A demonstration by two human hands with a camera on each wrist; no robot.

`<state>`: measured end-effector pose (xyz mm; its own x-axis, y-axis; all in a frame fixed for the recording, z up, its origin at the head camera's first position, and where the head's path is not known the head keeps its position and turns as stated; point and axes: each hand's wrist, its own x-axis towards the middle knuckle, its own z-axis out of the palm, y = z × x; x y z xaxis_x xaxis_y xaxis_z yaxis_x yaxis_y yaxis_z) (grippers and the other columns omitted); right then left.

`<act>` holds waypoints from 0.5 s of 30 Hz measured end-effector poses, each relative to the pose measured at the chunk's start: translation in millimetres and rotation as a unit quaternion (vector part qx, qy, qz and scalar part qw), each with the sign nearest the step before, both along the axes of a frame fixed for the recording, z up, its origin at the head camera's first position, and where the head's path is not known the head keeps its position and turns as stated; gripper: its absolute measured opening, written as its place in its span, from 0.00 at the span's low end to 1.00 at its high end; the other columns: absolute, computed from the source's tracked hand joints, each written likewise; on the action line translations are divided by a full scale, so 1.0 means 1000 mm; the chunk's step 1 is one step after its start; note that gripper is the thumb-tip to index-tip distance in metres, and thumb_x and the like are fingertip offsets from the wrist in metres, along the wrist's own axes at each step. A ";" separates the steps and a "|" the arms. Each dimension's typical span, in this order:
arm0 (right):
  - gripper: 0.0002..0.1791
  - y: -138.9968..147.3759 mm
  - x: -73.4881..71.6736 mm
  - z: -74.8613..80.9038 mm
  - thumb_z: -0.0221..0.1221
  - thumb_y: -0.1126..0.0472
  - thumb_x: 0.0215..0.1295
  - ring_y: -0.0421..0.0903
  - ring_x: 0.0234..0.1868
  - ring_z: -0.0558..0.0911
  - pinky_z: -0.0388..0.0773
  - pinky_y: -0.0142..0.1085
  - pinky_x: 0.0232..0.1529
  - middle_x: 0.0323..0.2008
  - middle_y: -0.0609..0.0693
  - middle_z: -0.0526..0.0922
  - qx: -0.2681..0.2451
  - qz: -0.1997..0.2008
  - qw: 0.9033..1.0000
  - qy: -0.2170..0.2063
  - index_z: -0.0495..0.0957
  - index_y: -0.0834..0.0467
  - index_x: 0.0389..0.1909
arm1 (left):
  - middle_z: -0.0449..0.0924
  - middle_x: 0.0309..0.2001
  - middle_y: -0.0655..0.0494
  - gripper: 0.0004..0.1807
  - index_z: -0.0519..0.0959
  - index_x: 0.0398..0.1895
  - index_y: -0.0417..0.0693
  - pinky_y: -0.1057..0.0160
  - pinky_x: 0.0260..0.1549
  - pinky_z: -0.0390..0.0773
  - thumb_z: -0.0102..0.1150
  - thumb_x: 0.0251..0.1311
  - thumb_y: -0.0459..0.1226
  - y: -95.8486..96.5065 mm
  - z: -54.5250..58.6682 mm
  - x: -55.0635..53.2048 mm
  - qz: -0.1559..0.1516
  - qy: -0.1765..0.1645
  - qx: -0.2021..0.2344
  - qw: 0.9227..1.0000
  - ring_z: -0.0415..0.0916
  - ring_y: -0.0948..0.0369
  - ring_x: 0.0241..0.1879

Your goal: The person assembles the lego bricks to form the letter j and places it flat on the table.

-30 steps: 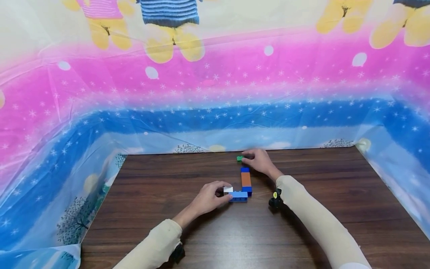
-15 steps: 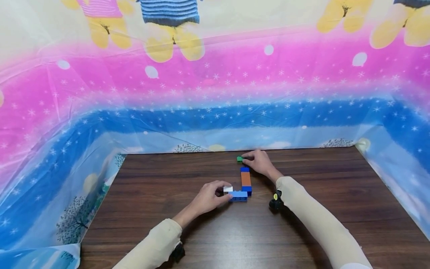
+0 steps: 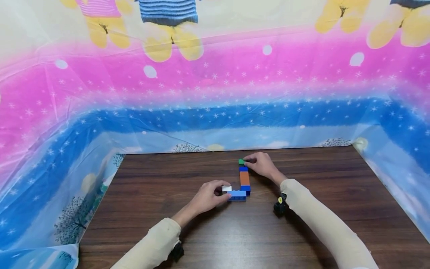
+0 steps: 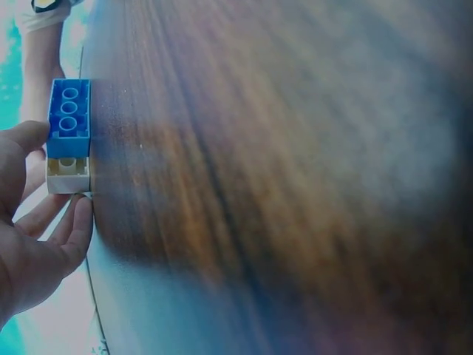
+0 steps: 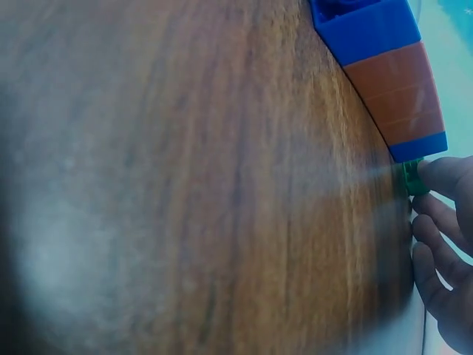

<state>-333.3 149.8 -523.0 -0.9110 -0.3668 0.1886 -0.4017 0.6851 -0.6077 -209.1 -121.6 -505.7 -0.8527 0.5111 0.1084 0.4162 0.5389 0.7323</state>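
In the head view, my left hand (image 3: pixel 207 196) grips a white brick (image 3: pixel 226 189) and a light blue brick (image 3: pixel 237 196), the thumb at the blue one's end. The left wrist view shows the blue brick's hollow underside (image 4: pixel 69 111), with round tubes inside, against the white one. Farther back, my right hand (image 3: pixel 262 164) pinches a small green brick (image 3: pixel 241 161) between thumb and fingers. The green brick is right at the far end of a row made of a dark blue brick (image 3: pixel 243 169), an orange section (image 3: pixel 244 178) and another dark blue brick (image 3: pixel 246 189).
All the bricks lie on a dark wood-grain table (image 3: pixel 215 231). Behind it and along its sides hangs a printed cloth (image 3: pixel 215 123) in pink and blue. A black wrist camera (image 3: pixel 280 206) sits under the right sleeve (image 3: pixel 319 213).
My right hand has brought the green brick slightly nearer and to the right, up to the far end of the row. The left hand has stayed in place on its bricks.
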 end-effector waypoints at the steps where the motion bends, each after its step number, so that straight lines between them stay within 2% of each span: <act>1: 0.14 0.000 0.000 0.000 0.64 0.56 0.71 0.45 0.40 0.82 0.78 0.43 0.41 0.50 0.53 0.88 0.000 0.001 1.000 0.001 0.87 0.53 0.54 | 0.82 0.49 0.57 0.21 0.80 0.62 0.46 0.62 0.44 0.81 0.61 0.72 0.46 0.000 0.000 0.000 0.000 0.000 0.001 1.000 0.80 0.63 0.44; 7: 0.13 0.002 0.003 -0.001 0.64 0.57 0.71 0.43 0.36 0.82 0.78 0.41 0.38 0.46 0.52 0.88 -0.001 0.002 1.000 0.002 0.87 0.53 0.53 | 0.82 0.50 0.57 0.20 0.80 0.61 0.50 0.61 0.46 0.80 0.62 0.71 0.46 0.000 0.001 -0.001 0.005 -0.001 -0.007 1.000 0.80 0.62 0.46; 15: 0.13 0.001 0.005 -0.001 0.64 0.59 0.71 0.41 0.35 0.81 0.78 0.39 0.37 0.47 0.52 0.88 0.002 0.002 1.000 -0.004 0.87 0.53 0.53 | 0.82 0.50 0.58 0.19 0.80 0.61 0.52 0.62 0.47 0.80 0.62 0.71 0.46 0.000 0.001 -0.002 0.008 -0.002 -0.009 1.000 0.80 0.63 0.47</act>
